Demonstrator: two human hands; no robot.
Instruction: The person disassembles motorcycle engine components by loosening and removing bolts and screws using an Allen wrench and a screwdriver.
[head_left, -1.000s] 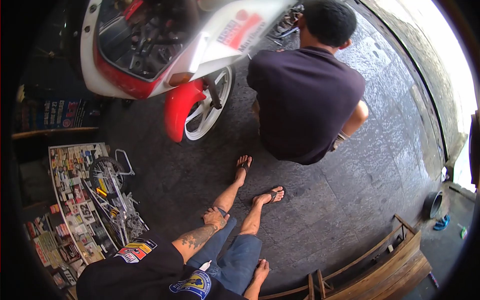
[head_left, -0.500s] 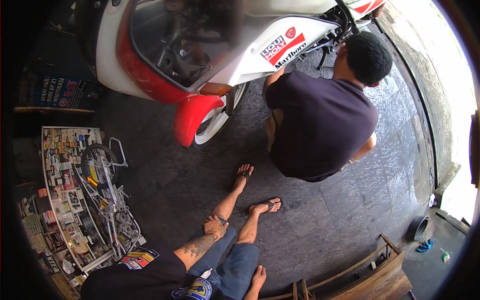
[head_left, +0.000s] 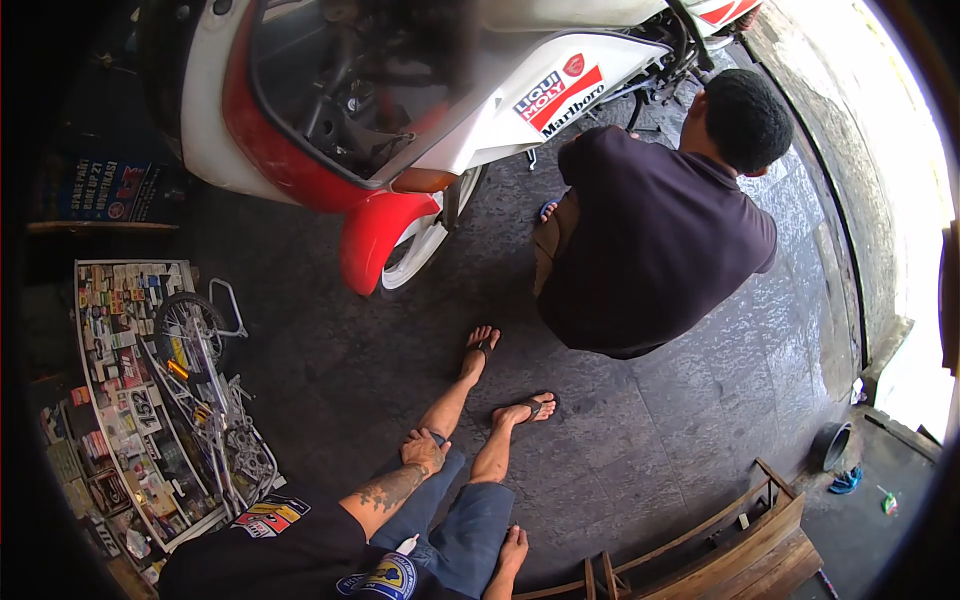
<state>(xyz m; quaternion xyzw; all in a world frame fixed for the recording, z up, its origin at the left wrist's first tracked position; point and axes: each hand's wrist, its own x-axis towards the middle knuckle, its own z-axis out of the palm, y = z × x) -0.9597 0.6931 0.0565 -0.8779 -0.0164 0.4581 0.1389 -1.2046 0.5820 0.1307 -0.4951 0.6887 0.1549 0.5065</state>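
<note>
My left hand (head_left: 425, 452) rests over my left knee at the hem of my blue denim shorts (head_left: 478, 530), its fingers apart and holding nothing. My right hand (head_left: 513, 549) lies beside my right thigh near the bottom edge, fingers loosely extended, with nothing visible in it. Ahead of my sandalled feet stands a red and white motorcycle (head_left: 480, 110) with a clear windscreen and a red front fender (head_left: 375, 240). A person in a dark shirt (head_left: 655, 240) squats beside its fairing, back to me; that person's hands are mostly hidden by the body.
At left, a display case (head_left: 185, 470) holds many small boxed parts, with a bare motorcycle frame and wheel (head_left: 190, 335) beside it. A wooden bench (head_left: 740, 560) runs along the lower right. Beyond it are a black bucket (head_left: 830, 446) and a blue item (head_left: 846, 480) on the floor.
The squatting person has shifted slightly right and drawn both arms in front of the body, away from the fairing. My hands stay in place; the view has shifted a little.
</note>
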